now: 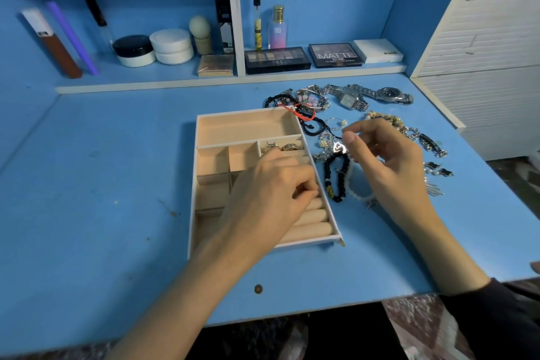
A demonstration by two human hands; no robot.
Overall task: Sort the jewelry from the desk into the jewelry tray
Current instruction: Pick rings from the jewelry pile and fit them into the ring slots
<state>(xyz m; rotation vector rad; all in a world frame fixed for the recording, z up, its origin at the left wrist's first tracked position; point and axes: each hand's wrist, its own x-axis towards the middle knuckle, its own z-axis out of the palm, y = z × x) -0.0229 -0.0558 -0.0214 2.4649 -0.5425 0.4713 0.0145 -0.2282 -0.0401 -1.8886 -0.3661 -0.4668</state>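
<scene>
The beige jewelry tray (245,126) with a white rim lies in the middle of the blue desk. Two silver rings (282,146) sit at the top of its ring rolls. My left hand (271,184) rests over the ring rolls with its fingertips curled together; anything between them is hidden. My right hand (388,161) hovers over the jewelry pile right of the tray, its fingers loosely bent and holding nothing. The pile includes a black bead bracelet (339,175), a white bead bracelet (356,190), a red cord bracelet (304,114) and two metal watches (350,99).
A low shelf at the back carries eyeshadow palettes (277,60), white jars (172,45), a perfume bottle (277,28) and tubes. A white slatted cabinet (482,67) bounds the desk on the right. Black earrings (441,169) lie near the desk's right edge.
</scene>
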